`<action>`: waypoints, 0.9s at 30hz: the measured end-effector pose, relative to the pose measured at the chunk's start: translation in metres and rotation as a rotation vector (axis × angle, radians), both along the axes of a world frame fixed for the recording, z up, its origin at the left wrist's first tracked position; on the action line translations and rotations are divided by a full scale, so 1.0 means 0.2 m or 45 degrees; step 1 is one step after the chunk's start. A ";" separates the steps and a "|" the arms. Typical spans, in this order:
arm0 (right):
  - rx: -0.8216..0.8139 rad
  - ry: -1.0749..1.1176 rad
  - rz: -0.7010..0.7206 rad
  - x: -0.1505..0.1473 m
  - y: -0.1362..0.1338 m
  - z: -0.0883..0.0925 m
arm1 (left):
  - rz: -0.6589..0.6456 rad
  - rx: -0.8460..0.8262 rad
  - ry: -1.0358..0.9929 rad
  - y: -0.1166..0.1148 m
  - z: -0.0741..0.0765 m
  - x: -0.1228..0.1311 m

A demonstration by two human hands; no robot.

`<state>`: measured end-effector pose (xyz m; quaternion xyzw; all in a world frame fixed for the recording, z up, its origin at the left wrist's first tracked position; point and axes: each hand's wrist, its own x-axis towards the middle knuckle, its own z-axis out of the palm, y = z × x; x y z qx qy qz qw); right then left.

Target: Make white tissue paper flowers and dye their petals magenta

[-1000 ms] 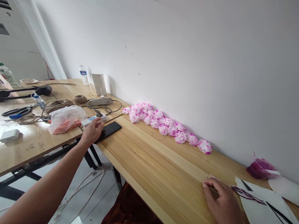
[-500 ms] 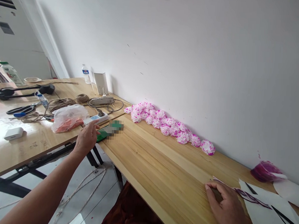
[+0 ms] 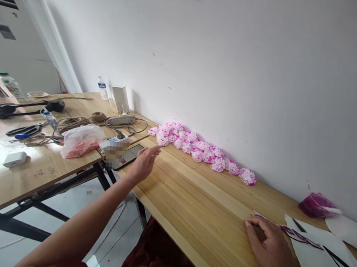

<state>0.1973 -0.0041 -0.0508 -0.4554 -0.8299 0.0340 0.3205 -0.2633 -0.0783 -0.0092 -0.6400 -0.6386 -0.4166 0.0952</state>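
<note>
My left hand (image 3: pixel 144 163) hovers over the near table, just right of the phone (image 3: pixel 128 156), with its fingers stretched out and nothing in them. The phone lies flat with its screen lit, partly blurred out. My right hand (image 3: pixel 270 242) rests on the table at the lower right, thumb and index finger bent together in a ring. Purple-edged strips (image 3: pixel 301 235) run out behind its fingers; whether the fingers grip anything is hidden. Along the wall lies a row of white and pink paper flowers (image 3: pixel 196 146).
A purple-tinted container (image 3: pixel 317 205) and white paper sheets (image 3: pixel 325 259) lie at the right. The left table holds a plastic bag (image 3: pixel 83 137), a power strip (image 3: pixel 114 141), twine (image 3: pixel 76 123), scissors (image 3: pixel 24 129), a white charger (image 3: pixel 15 159) and bottles (image 3: pixel 102 87).
My left hand has moved right, from over the phone to beside it. The phone's screen has gone from green to a pale display. My right hand has stayed in place.
</note>
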 end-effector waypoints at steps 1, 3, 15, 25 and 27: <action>-0.002 0.004 -0.002 0.00 0.00 0.00 | -0.041 0.001 0.019 0.00 -0.02 0.06; -0.015 0.009 -0.013 0.00 0.00 0.00 | -0.107 0.006 0.047 -0.01 -0.05 0.19; 0.010 0.094 -0.046 -0.02 -0.02 0.04 | -0.332 -0.225 0.168 -0.05 -0.13 0.44; -0.125 0.134 -0.214 0.02 -0.06 0.05 | -0.278 -0.309 0.123 -0.05 -0.15 0.44; -0.149 0.153 -0.235 0.01 -0.07 0.07 | -0.279 -0.325 0.122 -0.05 -0.14 0.44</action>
